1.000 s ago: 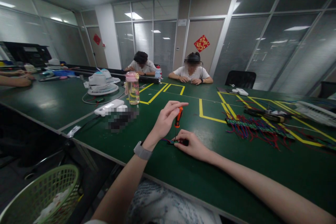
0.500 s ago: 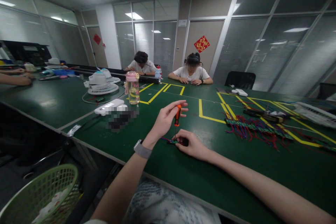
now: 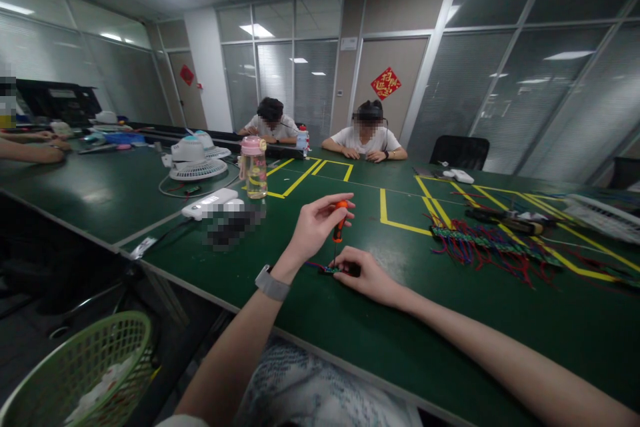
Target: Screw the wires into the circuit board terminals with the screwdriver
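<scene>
My left hand is closed around the orange handle of a small screwdriver, which stands upright with its tip on a small green part with coloured wires. My right hand presses that part onto the green table, fingers pinched on it. A grey watch is on my left wrist.
A pile of green parts with red and blue wires lies to the right among yellow tape lines. A pink-capped bottle, two small fans and a white power strip stand at the left. Two people sit across the table. A green basket is at lower left.
My left fingers have curled in around the screwdriver handle; a second ago the forefinger stretched out over its top. The right hand and the part have stayed in place.
</scene>
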{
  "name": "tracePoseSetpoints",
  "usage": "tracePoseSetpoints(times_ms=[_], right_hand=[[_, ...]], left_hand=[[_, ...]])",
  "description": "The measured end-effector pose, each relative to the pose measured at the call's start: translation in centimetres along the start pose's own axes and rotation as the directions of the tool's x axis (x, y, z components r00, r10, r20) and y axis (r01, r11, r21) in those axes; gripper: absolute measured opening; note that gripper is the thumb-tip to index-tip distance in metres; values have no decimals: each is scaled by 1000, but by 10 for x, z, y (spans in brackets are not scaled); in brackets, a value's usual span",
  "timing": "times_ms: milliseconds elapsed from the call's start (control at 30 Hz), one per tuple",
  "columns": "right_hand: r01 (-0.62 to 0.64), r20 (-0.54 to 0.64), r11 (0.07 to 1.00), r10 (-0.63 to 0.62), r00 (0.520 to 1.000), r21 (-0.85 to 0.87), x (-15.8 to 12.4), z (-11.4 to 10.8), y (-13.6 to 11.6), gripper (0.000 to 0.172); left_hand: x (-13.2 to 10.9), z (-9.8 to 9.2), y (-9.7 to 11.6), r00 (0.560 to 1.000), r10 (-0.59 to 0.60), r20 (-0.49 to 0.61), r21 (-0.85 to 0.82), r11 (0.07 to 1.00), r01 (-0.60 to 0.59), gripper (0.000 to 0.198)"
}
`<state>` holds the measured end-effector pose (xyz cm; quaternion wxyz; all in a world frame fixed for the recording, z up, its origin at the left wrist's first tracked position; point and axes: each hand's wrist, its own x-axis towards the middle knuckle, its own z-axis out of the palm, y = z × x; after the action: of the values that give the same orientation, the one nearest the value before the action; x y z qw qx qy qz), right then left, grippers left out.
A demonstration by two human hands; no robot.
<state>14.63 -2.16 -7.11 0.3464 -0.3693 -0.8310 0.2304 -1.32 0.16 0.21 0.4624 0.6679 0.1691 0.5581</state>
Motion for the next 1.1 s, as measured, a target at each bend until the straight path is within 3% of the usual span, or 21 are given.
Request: tracePoseSetpoints(times_ms=[133,300,367,500,667,867,1000,1100], right_hand=[[-15,7,1000,15,1000,7,0,0,0,12],[-18,10,1000,18,1000,3,0,0,-1,13],[-19,8,1000,19,1000,-2,0,0,-1,13],[-14,11,1000,14,1000,-7,0,0,-1,12],[-20,28,1000,21,999,-20,0,0,0,12],[-25,40,999,27,999,-36,0,-1,-2,13],[-18,44,999,20,999,-37,0,-1,-1,13],[-17,40,999,18,999,-33,0,-1,0,12]], left_hand=[[0,-1,0,995,89,-44,159,984,-81,24],[0,2,1,999,-4,54,-117,993,10,35],[0,3,1,999,-23,34,-123,992,27,38],[-1,2,0,998,11,-54,14,1000,-10,33],[-1,1,-4,985,159,-73,251,958,-136,23],[0,4,-3,999,28,-15,-65,997,-29,35],[1,1,-3,995,64,-82,88,995,-56,30],[1,1,-5,993,99,-61,128,988,-90,25]])
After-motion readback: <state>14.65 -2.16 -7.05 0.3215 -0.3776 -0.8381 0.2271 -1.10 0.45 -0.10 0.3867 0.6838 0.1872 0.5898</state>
